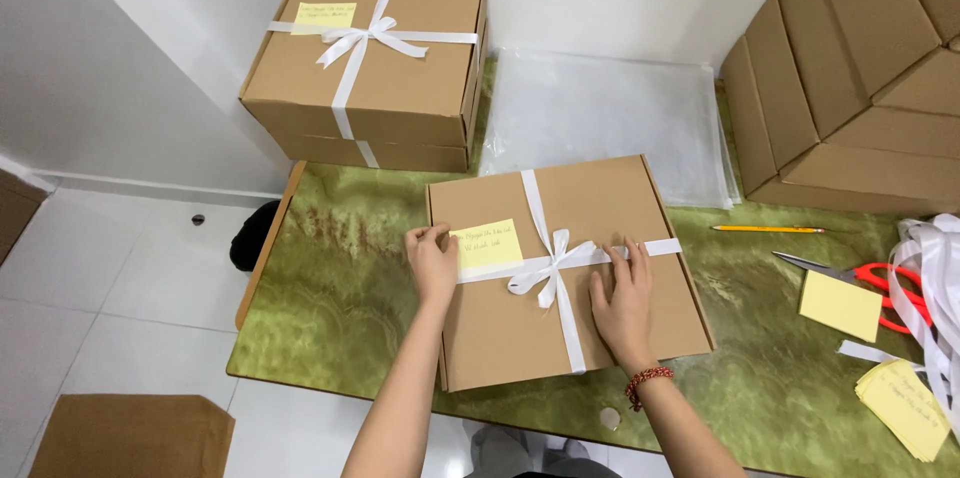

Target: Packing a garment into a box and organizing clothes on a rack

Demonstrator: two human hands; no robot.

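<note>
1. Flat cardboard box (pixel 560 273) tied with white ribbon bow (pixel 545 273), lying on green marbled counter (pixel 330 278); long axis running away from the body, slightly tilted.
2. Left hand (pixel 433 260) at the box's left edge; fingers extended, gripping nothing, pressing the yellow sticky note (pixel 487 245) and ribbon end.
3. Right hand (pixel 622 303) flat on the lid just right of the bow; fingers spread, nothing held.
4. Right of the box: pencil (pixel 768 229), red-handled scissors (pixel 868 280), loose yellow notes (pixel 840 305).

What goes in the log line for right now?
left hand on yellow note | right hand flat on ribboned box | green table
</note>
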